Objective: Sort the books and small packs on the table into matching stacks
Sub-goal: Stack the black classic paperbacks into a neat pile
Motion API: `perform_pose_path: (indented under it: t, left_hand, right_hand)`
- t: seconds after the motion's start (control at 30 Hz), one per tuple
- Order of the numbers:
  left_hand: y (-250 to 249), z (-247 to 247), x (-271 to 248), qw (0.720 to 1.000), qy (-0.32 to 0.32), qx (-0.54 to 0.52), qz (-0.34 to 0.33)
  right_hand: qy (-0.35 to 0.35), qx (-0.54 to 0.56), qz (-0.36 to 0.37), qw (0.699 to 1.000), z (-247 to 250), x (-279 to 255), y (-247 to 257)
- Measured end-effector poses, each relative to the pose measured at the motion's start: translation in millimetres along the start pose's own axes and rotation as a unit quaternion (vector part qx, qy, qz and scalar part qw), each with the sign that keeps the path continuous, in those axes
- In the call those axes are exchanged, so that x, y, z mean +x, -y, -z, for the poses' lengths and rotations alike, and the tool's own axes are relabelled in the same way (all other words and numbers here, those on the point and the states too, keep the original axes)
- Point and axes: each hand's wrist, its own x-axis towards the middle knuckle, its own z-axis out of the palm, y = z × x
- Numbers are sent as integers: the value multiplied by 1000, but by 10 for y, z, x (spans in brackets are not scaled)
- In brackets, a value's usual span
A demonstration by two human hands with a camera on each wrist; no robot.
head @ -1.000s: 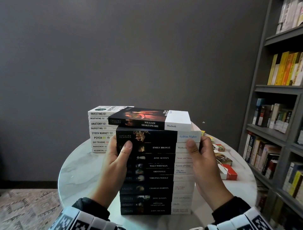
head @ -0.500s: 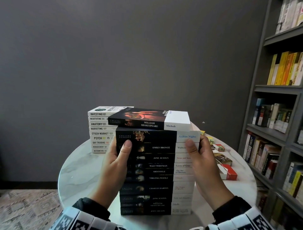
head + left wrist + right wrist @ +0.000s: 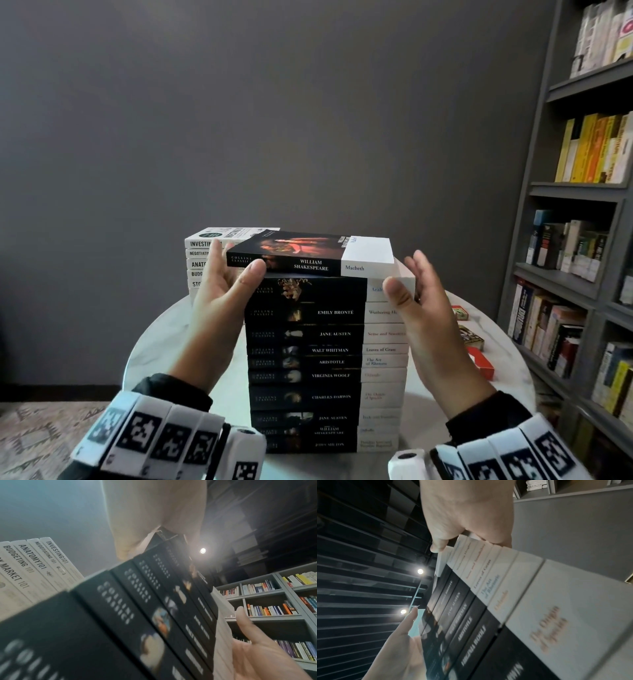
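A tall stack of black-and-white classics [image 3: 305,377] stands at the middle of the round marble table [image 3: 164,342]. The top book, Macbeth [image 3: 308,253], lies askew on it, turned a little to the left. My left hand [image 3: 233,270] is at the book's left end, thumb on its spine and fingers straight up behind. My right hand [image 3: 411,284] lies along the stack's upper right side, fingers straight, with the thumb on the second book's white spine. The wrist views show each palm [image 3: 154,513] [image 3: 467,513] over a top corner of the stack [image 3: 137,601] [image 3: 505,588].
A stack of white "101" books [image 3: 202,253] stands behind on the left, touching the classics. Small packs lie on the table's right side: a red-and-white one [image 3: 483,365], a dark one [image 3: 471,337] and a smaller one [image 3: 459,311]. A full bookshelf [image 3: 582,240] stands close on the right.
Both hands have slid up from the middle of the stack's sides to its top. The left thumb now rests on Macbeth's spine. The books themselves have not shifted.
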Motion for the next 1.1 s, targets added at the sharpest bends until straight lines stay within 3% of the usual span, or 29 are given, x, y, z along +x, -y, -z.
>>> perform_pose_path:
  t: [0.23,0.4,0.9,1.1]
  left_hand:
    - [-36,-2,37,999,19,-4,40]
    - [-23,-85,-32,1000,26,8,15]
    - [5,-115,-91,997,-69,1,-32]
    - [76,-70,11,998,16,49,22]
  right_hand:
    - [25,-13,-22,999,-23,113,107]
    - [15,8,-27,999,-24,130,55]
    - [19,19,-13,1000,10,142,-8]
    - [26,25,-24,999,-20,186,-30]
